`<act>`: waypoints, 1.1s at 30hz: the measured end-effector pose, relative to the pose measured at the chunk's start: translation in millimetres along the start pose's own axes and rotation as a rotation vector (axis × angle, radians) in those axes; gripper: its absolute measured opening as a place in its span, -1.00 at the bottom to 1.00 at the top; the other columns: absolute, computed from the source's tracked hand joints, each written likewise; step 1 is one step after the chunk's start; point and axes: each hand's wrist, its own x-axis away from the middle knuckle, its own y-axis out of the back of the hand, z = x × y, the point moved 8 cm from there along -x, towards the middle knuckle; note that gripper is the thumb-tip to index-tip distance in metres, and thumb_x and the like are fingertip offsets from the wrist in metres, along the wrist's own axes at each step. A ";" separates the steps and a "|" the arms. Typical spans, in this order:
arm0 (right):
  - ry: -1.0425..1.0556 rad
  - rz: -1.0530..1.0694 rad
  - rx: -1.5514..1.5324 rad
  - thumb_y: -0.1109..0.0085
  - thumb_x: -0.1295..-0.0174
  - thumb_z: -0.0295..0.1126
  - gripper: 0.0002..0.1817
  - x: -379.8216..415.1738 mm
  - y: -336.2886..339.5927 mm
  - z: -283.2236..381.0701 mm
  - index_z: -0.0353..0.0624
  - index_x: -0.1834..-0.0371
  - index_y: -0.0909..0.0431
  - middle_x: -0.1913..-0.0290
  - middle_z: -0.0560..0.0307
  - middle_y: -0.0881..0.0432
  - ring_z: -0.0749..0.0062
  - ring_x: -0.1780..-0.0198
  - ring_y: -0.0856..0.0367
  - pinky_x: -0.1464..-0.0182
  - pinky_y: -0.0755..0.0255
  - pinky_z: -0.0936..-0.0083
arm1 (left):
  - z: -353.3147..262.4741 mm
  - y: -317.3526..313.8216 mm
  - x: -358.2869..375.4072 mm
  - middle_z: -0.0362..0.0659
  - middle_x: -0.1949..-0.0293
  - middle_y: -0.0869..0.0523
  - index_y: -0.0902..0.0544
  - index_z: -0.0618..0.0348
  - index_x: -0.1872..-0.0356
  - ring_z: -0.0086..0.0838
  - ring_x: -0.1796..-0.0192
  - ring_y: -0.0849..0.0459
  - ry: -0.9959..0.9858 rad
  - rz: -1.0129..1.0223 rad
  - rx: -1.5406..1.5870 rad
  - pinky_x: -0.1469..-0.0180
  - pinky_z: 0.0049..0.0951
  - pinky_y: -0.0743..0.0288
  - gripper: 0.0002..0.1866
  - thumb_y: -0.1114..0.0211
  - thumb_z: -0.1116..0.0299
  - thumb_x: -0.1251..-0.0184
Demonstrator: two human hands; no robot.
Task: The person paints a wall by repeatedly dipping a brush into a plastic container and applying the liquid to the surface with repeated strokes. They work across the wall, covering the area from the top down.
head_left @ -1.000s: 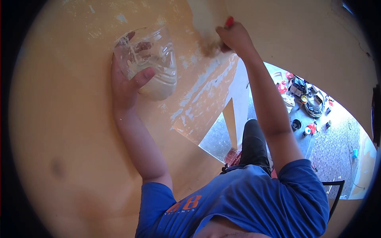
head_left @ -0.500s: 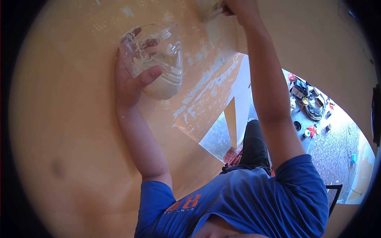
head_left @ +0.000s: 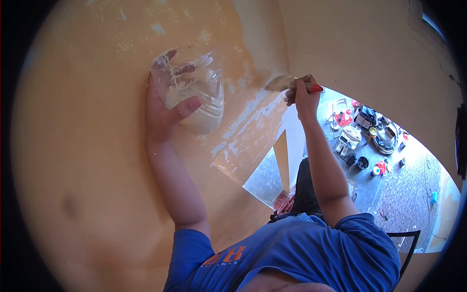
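My left hand (head_left: 168, 109) is wrapped round a clear plastic container (head_left: 206, 109), which looks like the cut-off bottom of a bottle. Whitish paint lies in its base and streaks its inner walls. To the right, my right hand (head_left: 305, 93) grips a paintbrush (head_left: 282, 82) by its handle, whose end is red. The bristles point left and sit right at the yellow-orange wall (head_left: 243, 63), near the corner. White patches and scuffs mark the wall around the container and below the brush.
Through the opening at lower right, a grey floor (head_left: 404, 194) shows far below, with a black bucket (head_left: 363, 162), red items and other gear on it. A dark metal frame (head_left: 411, 253) stands beside my right shoulder.
My right hand has come down from the top of the view with the paintbrush, bending at the elbow. The left hand and container have shifted slightly downward in view.
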 end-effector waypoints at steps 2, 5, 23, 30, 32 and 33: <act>0.021 0.015 0.126 -0.06 -0.19 -0.45 -0.88 -4.3 -2.9 11.5 -0.23 0.40 -0.34 0.68 0.10 -0.47 0.45 0.74 -0.49 0.74 -0.38 0.54 | 1.4 0.0 -1.7 0.05 -0.09 -0.48 -0.17 0.28 -0.34 -0.27 -0.14 -0.49 -0.006 0.004 0.009 -0.18 -0.30 -0.42 0.01 -0.56 0.28 0.20; 0.124 0.021 0.327 -0.06 -0.18 -0.39 -0.82 -14.2 -35.3 34.8 -0.27 0.47 -0.36 0.65 0.06 -0.49 0.39 0.73 -0.53 0.73 -0.40 0.52 | -0.5 0.2 0.0 0.04 -0.10 -0.48 -0.17 0.29 -0.34 -0.27 -0.14 -0.49 0.005 -0.004 0.000 -0.18 -0.30 -0.41 0.02 -0.56 0.28 0.21; -0.154 -0.045 -0.036 -0.03 -0.22 -0.40 -0.84 5.9 3.1 -36.8 -0.16 0.17 -0.37 0.54 0.07 -0.55 0.38 0.66 -0.58 0.69 -0.49 0.51 | 0.6 0.9 0.4 0.02 -0.07 -0.50 -0.19 0.29 -0.34 -0.28 -0.13 -0.51 -0.002 0.001 -0.009 -0.17 -0.31 -0.43 0.01 -0.55 0.26 0.22; -0.074 -0.006 0.247 -0.06 -0.17 -0.37 -0.81 2.4 2.8 -20.2 -0.29 0.45 -0.40 0.61 0.00 -0.58 0.33 0.70 -0.59 0.67 -0.51 0.48 | 3.1 3.2 -1.4 0.01 -0.07 -0.51 -0.24 0.29 -0.32 -0.29 -0.13 -0.50 -0.033 -0.025 -0.079 -0.18 -0.32 -0.40 -0.01 -0.55 0.18 0.20; 0.025 0.029 0.308 -0.08 -0.15 -0.35 -0.78 -6.6 -33.6 3.6 -0.33 0.46 -0.43 0.64 0.01 -0.57 0.34 0.70 -0.60 0.65 -0.51 0.47 | 6.2 5.4 -2.8 0.01 -0.08 -0.51 -0.25 0.29 -0.32 -0.29 -0.14 -0.50 -0.040 -0.014 -0.084 -0.19 -0.32 -0.39 -0.01 -0.55 0.17 0.20; 0.061 0.053 0.357 -0.09 -0.15 -0.34 -0.76 -12.5 -49.0 14.7 -0.35 0.45 -0.44 0.66 0.02 -0.56 0.35 0.70 -0.60 0.63 -0.51 0.47 | 4.8 7.0 -3.2 0.02 -0.08 -0.51 -0.25 0.30 -0.32 -0.29 -0.14 -0.50 -0.060 -0.007 -0.087 -0.20 -0.32 -0.38 -0.01 -0.55 0.15 0.20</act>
